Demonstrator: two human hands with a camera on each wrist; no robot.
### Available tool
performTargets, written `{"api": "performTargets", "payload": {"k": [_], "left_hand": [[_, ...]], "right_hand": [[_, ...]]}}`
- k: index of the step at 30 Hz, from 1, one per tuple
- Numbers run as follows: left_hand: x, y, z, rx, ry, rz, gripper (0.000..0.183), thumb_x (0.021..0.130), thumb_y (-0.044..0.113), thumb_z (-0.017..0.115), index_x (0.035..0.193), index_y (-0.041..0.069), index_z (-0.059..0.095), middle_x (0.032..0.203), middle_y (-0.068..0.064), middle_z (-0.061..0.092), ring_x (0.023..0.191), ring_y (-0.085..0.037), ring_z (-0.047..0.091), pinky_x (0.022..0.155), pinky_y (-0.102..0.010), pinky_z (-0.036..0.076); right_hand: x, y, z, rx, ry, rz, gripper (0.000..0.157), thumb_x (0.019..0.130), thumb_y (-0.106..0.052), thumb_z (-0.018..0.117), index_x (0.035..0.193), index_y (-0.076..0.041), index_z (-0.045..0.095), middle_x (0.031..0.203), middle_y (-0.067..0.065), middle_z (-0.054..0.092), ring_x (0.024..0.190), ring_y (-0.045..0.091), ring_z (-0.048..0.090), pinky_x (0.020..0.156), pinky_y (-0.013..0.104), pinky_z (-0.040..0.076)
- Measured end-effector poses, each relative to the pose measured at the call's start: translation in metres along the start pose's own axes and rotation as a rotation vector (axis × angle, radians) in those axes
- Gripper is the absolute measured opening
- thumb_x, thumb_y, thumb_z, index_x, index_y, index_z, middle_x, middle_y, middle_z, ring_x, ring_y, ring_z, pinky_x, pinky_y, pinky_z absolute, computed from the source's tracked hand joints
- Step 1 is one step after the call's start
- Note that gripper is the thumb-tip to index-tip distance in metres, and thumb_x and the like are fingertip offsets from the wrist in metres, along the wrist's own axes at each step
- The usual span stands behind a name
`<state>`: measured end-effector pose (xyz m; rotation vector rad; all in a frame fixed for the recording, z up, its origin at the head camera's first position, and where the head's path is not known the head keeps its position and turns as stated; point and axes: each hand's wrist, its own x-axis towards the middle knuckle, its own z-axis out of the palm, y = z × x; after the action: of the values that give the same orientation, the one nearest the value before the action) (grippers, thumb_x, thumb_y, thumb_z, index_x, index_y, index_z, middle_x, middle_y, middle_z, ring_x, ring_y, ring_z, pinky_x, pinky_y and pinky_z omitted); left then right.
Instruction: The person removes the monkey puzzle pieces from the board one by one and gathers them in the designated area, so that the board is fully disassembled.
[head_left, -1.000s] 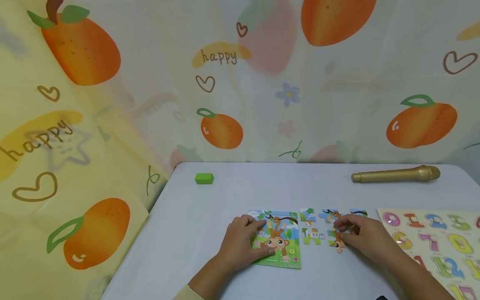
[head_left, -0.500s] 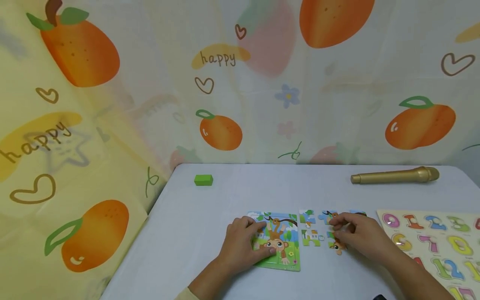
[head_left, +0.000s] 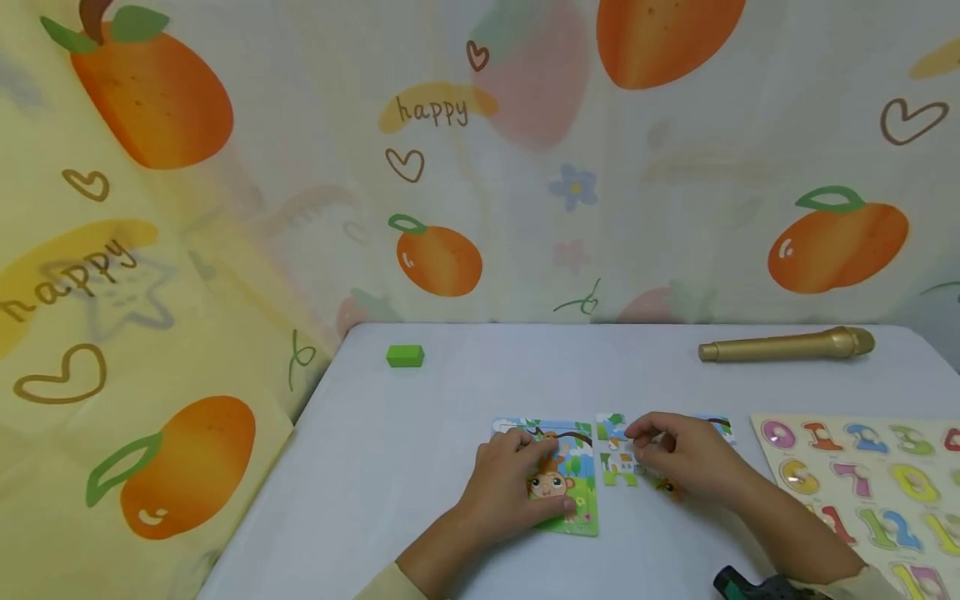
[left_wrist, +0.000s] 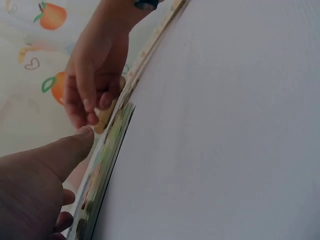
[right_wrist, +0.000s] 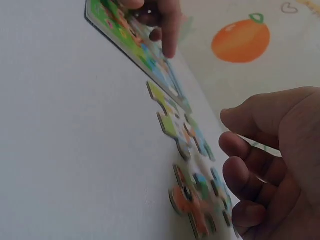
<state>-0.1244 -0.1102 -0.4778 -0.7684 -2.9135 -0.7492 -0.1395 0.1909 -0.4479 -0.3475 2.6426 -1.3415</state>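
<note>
White table (head_left: 427, 467), fruit-print backdrop (head_left: 510, 192) behind: head view gives us the puzzle board (head_left: 591, 521), monkey picture inside its frame, left hand (head_left: 512, 483) across it, fingers spread. Loose pieces (head_left: 619, 469) lie just right of the board, partly blocked by the right hand (head_left: 693, 457); farther right, the number board (head_left: 887, 479) holds its digits, gold microphone (head_left: 787, 345) beyond. Left wrist: thumb (left_wrist: 67, 152) beside the puzzle board's edge. Right wrist: fingertips (right_wrist: 236, 170) loosely curled, slightly apart from the thumb, near those pieces.

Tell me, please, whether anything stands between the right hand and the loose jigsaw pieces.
Nothing visible does: the right-wrist view shows open space between the right hand and the loose jigsaw pieces. The left hand is aside, over the monkey jigsaw board.
</note>
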Motion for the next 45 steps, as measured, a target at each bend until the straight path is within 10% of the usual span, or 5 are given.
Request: {"api": "performTargets", "payload": {"k": [17,25,45], "left_hand": [[0.007,-0.001,0.011,0.095,0.044,-0.020,0.085,0.076,0.078,0.082,0.145,0.031,0.067,0.118,0.010,0.054,0.106,-0.010,0.051,0.085,-0.034,0.034],[0.007,0.003,0.011,0.107,0.061,-0.006,0.094,0.074,0.079,0.082,0.148,0.023,0.065,0.118,0.010,0.056,0.108,-0.010,0.054,0.084,-0.033,0.034],[0.003,0.002,0.011,0.104,0.069,-0.001,0.094,0.074,0.076,0.084,0.148,0.022,0.065,0.113,0.011,0.053,0.100,-0.009,0.049,0.083,-0.032,0.034]], "right_hand": [[0.034,-0.026,0.042,-0.080,-0.110,-0.236,0.026,0.090,-0.011,0.081,0.115,-0.014,0.077,0.109,-0.004,0.071,0.075,0.007,0.054,0.069,0.028,0.048],[0.034,-0.031,0.057,-0.187,-0.157,-0.201,0.025,0.088,-0.013,0.086,0.111,-0.017,0.078,0.110,-0.008,0.070,0.108,0.020,0.067,0.096,0.047,0.053],[0.032,-0.044,0.064,-0.251,-0.176,-0.151,0.029,0.082,-0.009,0.087,0.108,-0.016,0.075,0.105,-0.006,0.063,0.102,0.018,0.063,0.095,0.049,0.052]]}}
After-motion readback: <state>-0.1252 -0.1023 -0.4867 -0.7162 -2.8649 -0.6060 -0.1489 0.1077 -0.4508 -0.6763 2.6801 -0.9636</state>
